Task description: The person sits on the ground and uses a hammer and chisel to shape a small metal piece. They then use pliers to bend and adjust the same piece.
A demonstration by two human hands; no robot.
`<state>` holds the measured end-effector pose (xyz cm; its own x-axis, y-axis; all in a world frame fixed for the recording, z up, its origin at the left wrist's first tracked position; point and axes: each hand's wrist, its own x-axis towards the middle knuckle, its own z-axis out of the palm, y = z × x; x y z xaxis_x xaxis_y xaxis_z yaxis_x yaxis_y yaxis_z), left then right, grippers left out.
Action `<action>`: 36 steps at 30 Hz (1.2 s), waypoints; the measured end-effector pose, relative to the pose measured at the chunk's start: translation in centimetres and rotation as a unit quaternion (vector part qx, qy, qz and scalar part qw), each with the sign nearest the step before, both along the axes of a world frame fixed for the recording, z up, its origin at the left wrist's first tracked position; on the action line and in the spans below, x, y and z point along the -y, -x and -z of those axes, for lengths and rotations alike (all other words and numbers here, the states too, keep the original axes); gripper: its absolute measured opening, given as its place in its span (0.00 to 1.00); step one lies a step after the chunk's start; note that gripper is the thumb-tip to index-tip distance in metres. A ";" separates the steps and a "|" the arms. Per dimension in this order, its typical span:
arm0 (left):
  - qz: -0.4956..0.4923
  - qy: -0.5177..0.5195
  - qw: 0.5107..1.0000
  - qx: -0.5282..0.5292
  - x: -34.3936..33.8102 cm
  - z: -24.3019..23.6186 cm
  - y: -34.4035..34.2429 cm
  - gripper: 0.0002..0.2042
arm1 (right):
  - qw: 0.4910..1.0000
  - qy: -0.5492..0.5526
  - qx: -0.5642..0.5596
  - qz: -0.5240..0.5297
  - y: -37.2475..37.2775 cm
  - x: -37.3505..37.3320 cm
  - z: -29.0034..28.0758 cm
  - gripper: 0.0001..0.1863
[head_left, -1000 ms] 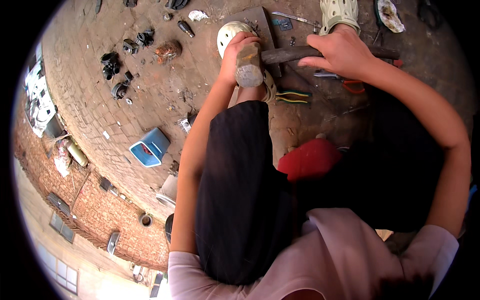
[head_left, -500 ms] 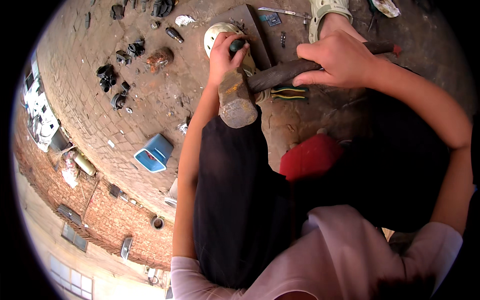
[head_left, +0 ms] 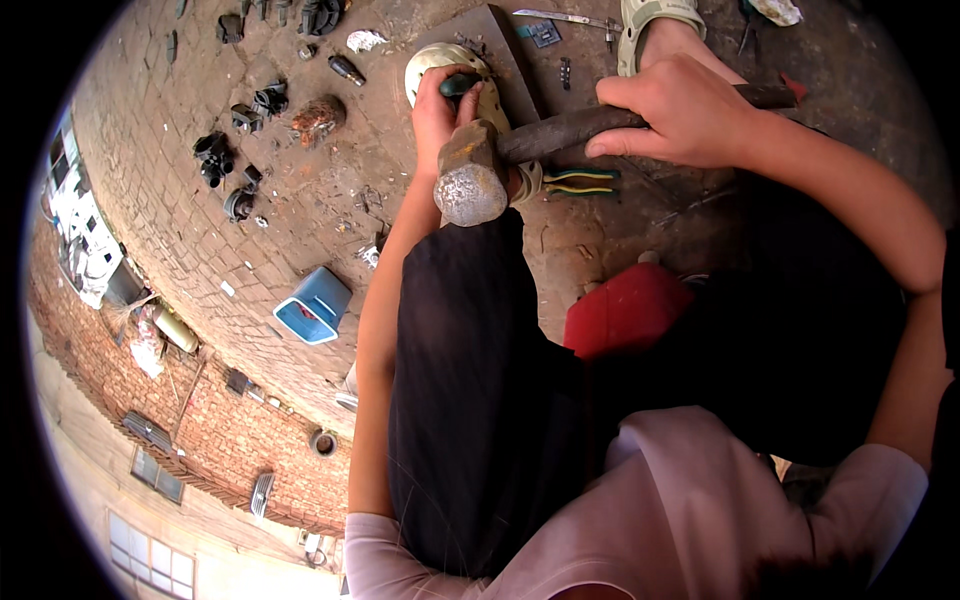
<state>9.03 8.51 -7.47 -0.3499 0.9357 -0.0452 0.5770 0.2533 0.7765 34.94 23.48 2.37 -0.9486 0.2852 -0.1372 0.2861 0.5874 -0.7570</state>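
Sledgehammer [head_left: 545, 139] is gripped in my right hand [head_left: 695, 112], its blocky head [head_left: 472, 188] near my left knee [head_left: 465, 255]. My left hand [head_left: 432, 112] clutches a dark green rounded piece [head_left: 459, 84]; if the shaft [head_left: 570, 132] slips, the head could strike that hand.

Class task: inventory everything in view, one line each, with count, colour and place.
Hammer: one, grey and black, right hand
Rounded object: one, dark green, left hand
Flat plate: one, dark, top centre
Plier-like handles: two, green-yellow, upper centre
Thin tool: one, silvery, top
Bin: one, blue, left of centre
Bulky object: one, red, right of centre
Rusty lump: one, brown, upper left
Chunky parts: several, black, upper left
Crumpled scrap: one, white, top
Windows: two, greyish, lower left
Smaller clutter: uncountable, mixed, left and ground
Shoes: two, pale green, top
Trouser legs: two, black, centre
Shirt: one, pale, bottom
Hands: two, bare, upper centre
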 end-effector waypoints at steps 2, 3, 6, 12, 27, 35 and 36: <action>0.007 0.010 1.000 -0.018 -0.1 -0.2 0.0 0.11 | 1.000 0.000 -0.005 0.000 0.0 0.0 0.2 0.27; 0.018 0.013 0.999 -0.029 -0.2 -0.3 0.0 0.12 | 1.000 -0.001 -0.007 0.000 0.0 0.0 0.2 0.27; 0.040 0.015 0.998 -0.045 -0.3 0.0 0.3 0.13 | 1.000 0.002 -0.013 0.009 0.0 0.0 0.4 0.28; 0.029 0.024 0.998 -0.041 0.1 0.0 0.4 0.12 | 1.000 -0.003 -0.004 0.008 0.1 0.0 0.5 0.29; 0.042 0.023 0.998 -0.046 0.5 -0.7 -0.1 0.14 | 1.000 0.012 0.004 0.001 -0.1 0.0 0.6 0.24; 0.040 0.028 0.996 -0.074 0.2 -0.7 -0.2 0.13 | 1.000 0.018 0.001 0.007 -0.1 0.0 0.5 0.23; 0.041 0.030 0.996 -0.072 0.1 -0.8 -0.2 0.13 | 1.000 0.019 0.002 0.008 0.0 0.0 0.5 0.23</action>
